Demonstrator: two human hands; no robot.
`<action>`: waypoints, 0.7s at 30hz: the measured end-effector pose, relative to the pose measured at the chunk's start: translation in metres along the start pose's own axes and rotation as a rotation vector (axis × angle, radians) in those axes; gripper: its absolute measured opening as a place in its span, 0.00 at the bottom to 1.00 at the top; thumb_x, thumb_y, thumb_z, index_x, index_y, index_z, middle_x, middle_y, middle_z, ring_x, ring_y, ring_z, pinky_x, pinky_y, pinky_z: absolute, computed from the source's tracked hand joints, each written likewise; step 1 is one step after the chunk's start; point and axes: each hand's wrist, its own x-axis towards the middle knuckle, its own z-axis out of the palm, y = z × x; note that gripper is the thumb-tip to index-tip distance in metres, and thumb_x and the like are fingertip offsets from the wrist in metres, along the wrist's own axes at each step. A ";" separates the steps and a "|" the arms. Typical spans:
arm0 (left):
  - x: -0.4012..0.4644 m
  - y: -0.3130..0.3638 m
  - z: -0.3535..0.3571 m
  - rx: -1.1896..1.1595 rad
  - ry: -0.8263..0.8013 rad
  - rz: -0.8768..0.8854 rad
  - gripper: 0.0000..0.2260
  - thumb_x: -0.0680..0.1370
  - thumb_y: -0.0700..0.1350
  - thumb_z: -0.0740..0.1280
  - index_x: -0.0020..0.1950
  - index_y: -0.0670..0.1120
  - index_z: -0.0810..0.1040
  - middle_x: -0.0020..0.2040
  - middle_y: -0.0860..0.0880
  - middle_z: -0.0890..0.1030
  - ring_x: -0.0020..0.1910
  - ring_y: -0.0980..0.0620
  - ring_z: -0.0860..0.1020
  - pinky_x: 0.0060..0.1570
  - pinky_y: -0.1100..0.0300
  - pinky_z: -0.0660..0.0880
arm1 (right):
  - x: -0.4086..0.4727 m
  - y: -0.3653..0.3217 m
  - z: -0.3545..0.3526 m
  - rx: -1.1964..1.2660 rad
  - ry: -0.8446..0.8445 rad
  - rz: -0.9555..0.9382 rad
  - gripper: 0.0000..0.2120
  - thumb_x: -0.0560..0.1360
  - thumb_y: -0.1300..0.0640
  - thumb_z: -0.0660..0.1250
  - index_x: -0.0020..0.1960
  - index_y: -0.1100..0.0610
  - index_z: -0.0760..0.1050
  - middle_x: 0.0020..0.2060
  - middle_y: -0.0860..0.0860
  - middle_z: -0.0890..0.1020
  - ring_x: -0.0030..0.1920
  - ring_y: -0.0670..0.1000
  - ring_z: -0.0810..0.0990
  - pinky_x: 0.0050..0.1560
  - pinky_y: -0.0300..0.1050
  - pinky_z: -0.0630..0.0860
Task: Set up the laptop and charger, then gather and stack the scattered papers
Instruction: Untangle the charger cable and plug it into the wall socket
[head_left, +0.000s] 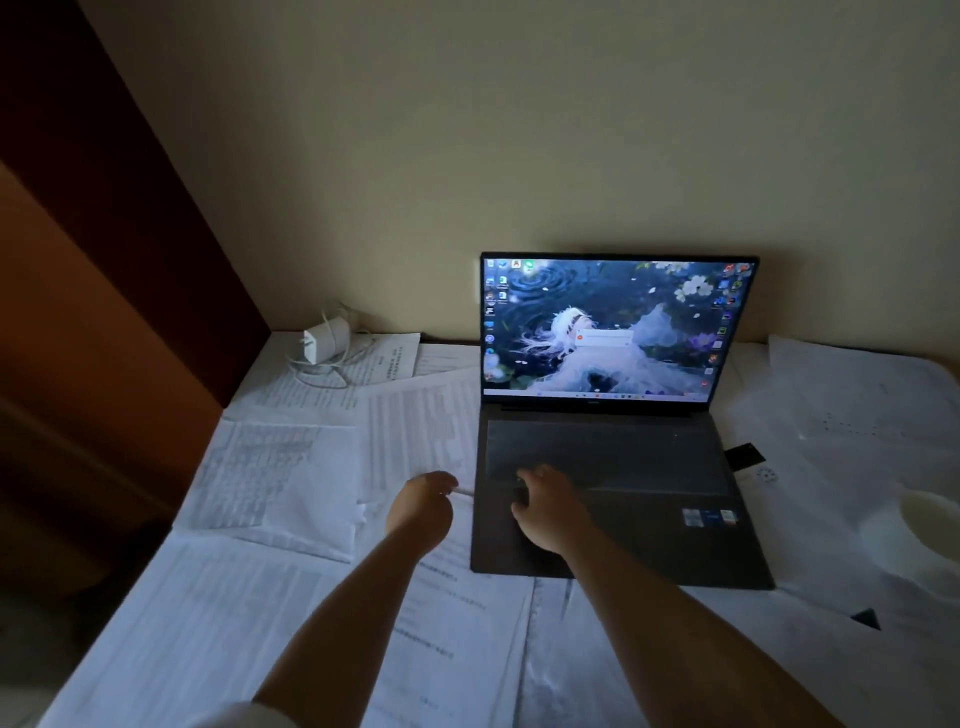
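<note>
A dark grey laptop (623, 467) stands open against the wall, its screen (608, 327) lit with a desktop picture. My right hand (545, 506) rests on its left palm rest with fingers spread over the keyboard's lower left corner. My left hand (423, 506) hovers just left of the laptop above the papers, fingers curled, nothing visibly held. A white charger (326, 340) with its coiled cable lies at the back left corner on a sheet. Printed papers (275, 483) lie scattered across the whole surface, overlapping, some under the laptop.
A dark wooden panel (104, 260) borders the left side. A small black card (745, 456) lies right of the laptop. A pale round object (919, 525) sits at the right edge. The wall (519, 130) is right behind the laptop.
</note>
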 end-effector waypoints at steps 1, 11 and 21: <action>0.004 -0.005 -0.009 0.009 -0.011 0.009 0.20 0.76 0.34 0.56 0.59 0.50 0.80 0.63 0.49 0.77 0.61 0.49 0.75 0.63 0.58 0.72 | 0.003 -0.011 0.002 0.017 -0.022 0.009 0.27 0.79 0.51 0.60 0.76 0.54 0.59 0.75 0.54 0.59 0.75 0.54 0.56 0.74 0.49 0.57; 0.092 -0.062 -0.114 0.099 -0.012 0.055 0.18 0.75 0.37 0.57 0.59 0.50 0.79 0.62 0.49 0.78 0.60 0.48 0.76 0.60 0.56 0.73 | 0.066 -0.126 0.016 -0.019 0.027 0.043 0.23 0.80 0.54 0.57 0.74 0.55 0.60 0.66 0.56 0.69 0.66 0.57 0.69 0.62 0.48 0.68; 0.191 -0.068 -0.143 0.284 0.140 0.231 0.18 0.74 0.36 0.64 0.63 0.47 0.76 0.63 0.47 0.74 0.63 0.48 0.71 0.59 0.49 0.74 | 0.141 -0.167 0.007 -0.013 0.023 0.025 0.24 0.80 0.54 0.57 0.75 0.55 0.57 0.68 0.56 0.68 0.67 0.56 0.68 0.62 0.49 0.70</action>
